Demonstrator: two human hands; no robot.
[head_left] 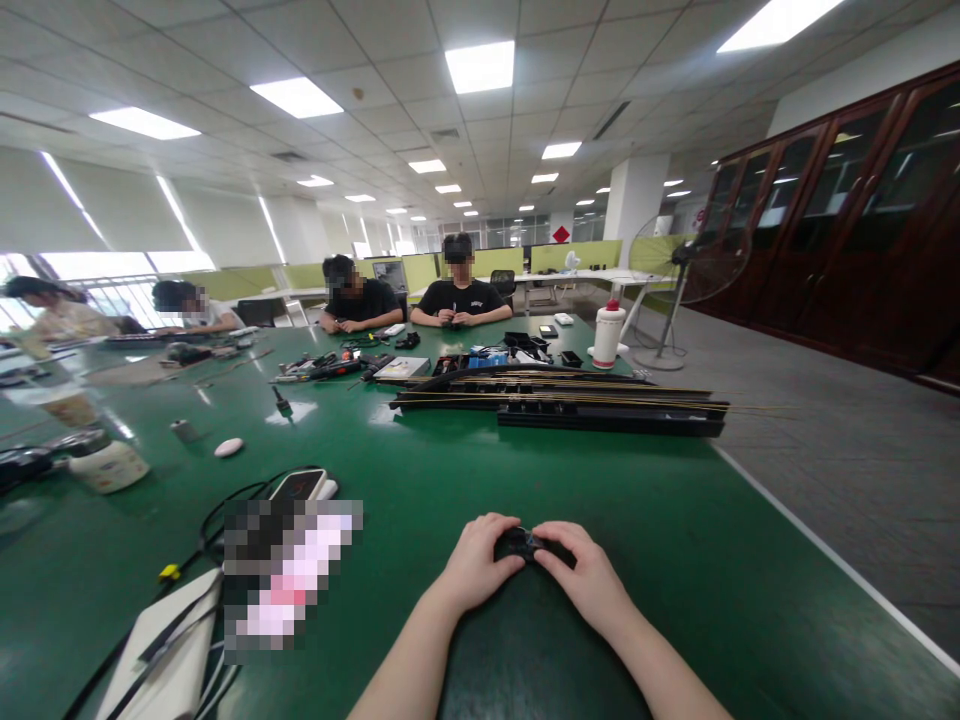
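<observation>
Between my two hands, low over the green tabletop (420, 490), is a small black part (519, 543) whose exact kind I cannot make out. My left hand (482, 560) curves round its left end, with thumb and fingers closed on it. From the other side my right hand (581, 568) pinches its right end between thumb and fingertips. Parts of the black piece are covered by my fingers. Some distance to the left of my left hand lie a blurred-out screen (300, 580) and a white-edged device (300, 487) with black cables.
Long black rails with thin yellowish rods (607, 415) lie across the table ahead. Behind them are tools (322, 367), small boxes and a white bottle with a red cap (609, 335). At left are a jar (107, 462) and a pale oval object (229, 448). Several people sit beyond.
</observation>
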